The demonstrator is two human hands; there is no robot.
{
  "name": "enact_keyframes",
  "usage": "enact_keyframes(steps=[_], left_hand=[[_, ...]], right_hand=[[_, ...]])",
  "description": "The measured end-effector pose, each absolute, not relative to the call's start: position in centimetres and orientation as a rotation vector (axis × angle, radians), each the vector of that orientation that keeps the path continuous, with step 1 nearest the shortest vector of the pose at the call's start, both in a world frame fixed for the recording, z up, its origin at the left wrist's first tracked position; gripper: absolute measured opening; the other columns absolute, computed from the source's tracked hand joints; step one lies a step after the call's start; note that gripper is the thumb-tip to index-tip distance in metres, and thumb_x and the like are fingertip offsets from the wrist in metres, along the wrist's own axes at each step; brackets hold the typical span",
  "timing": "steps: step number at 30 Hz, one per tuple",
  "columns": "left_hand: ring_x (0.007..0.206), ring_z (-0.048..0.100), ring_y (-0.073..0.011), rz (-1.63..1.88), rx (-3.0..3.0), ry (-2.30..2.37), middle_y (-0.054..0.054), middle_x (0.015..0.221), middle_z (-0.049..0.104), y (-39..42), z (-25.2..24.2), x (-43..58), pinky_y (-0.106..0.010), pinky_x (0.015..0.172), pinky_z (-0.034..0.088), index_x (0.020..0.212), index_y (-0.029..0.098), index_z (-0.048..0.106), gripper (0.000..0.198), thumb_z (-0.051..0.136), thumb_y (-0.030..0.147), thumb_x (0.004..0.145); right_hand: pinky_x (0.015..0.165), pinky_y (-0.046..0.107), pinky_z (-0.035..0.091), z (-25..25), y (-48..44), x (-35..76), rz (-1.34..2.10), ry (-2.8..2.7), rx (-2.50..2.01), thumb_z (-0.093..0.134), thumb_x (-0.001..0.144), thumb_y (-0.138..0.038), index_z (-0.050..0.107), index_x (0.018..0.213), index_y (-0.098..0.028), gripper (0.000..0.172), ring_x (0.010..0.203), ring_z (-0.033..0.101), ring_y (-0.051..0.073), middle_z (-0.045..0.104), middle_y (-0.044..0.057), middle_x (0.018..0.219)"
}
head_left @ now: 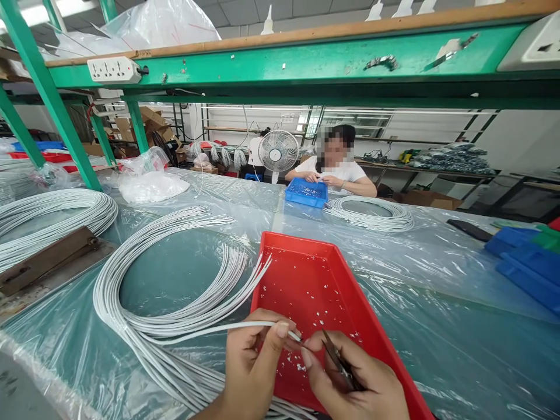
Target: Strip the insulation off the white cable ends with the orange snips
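Observation:
My left hand (258, 361) pinches a white cable (251, 324) close to its end, above the near end of a red tray (301, 248). My right hand (354, 373) has its thumb and finger at the cable's tip. Tucked in that same hand is a dark pointed metal tool (335, 356) that looks like small scissors; its blades point up and away from the cable. The held cable runs back to a loose coil of white cables (111, 286) on the left. Small white scraps lie in the tray.
A second cable coil (100, 207) and a rusty metal bracket (52, 254) are at the left. Across the table sits a person (341, 166) with a blue tray (306, 201) and another coil (371, 216). A green shelf beam (280, 73) crosses overhead. Blue bins (529, 262) stand right.

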State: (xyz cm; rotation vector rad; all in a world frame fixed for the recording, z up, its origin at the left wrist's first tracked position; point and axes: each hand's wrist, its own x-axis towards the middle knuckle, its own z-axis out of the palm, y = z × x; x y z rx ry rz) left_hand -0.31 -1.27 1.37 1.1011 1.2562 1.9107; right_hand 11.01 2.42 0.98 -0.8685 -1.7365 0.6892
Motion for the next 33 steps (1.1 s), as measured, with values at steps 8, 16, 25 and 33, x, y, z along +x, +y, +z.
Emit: enact_keyframes(steps=[8,16,25,33], left_hand=[[0.065,0.062,-0.014,1.882,1.209,1.343,-0.004,0.072,0.067,-1.42,0.9,-0.34,-0.02,0.061,0.047,0.076,0.014,0.068,0.02,0.053,0.026,0.084],[0.069,0.063,-0.0171,1.805,1.2,1.379,-0.006,0.074,0.067,-1.45,0.63,-0.41,-0.024,0.064,0.048,0.078,0.014,0.067,0.021,0.053,0.028,0.084],[0.068,0.063,-0.0164,1.85,1.197,1.383,-0.005,0.073,0.069,-1.37,0.93,-0.39,-0.023,0.063,0.049,0.075,0.015,0.07,0.016,0.058,0.025,0.081],[0.064,0.064,-0.0155,1.91,1.182,1.409,-0.004,0.069,0.071,-1.31,1.32,-0.46,-0.021,0.061,0.049,0.069,0.016,0.071,0.013,0.063,0.022,0.077]], right_hand=[[0.042,0.015,0.038,1.08,2.85,11.07,0.568,-1.797,-0.826,0.058,0.072,-0.023,0.058,0.068,-0.02,0.005,0.037,0.042,0.006,0.052,-0.007,0.047],[0.041,0.017,0.039,0.93,3.01,11.26,0.478,-1.923,-0.86,0.053,0.076,-0.027,0.058,0.067,-0.018,0.013,0.038,0.043,0.008,0.051,-0.004,0.047],[0.042,0.019,0.041,0.87,3.23,11.2,0.408,-1.941,-0.847,0.053,0.074,-0.025,0.059,0.068,-0.016,0.012,0.039,0.047,0.01,0.054,-0.002,0.048],[0.042,0.019,0.041,0.84,3.3,11.21,0.377,-1.948,-0.815,0.052,0.074,-0.024,0.058,0.07,-0.017,0.01,0.039,0.047,0.01,0.053,-0.003,0.048]])
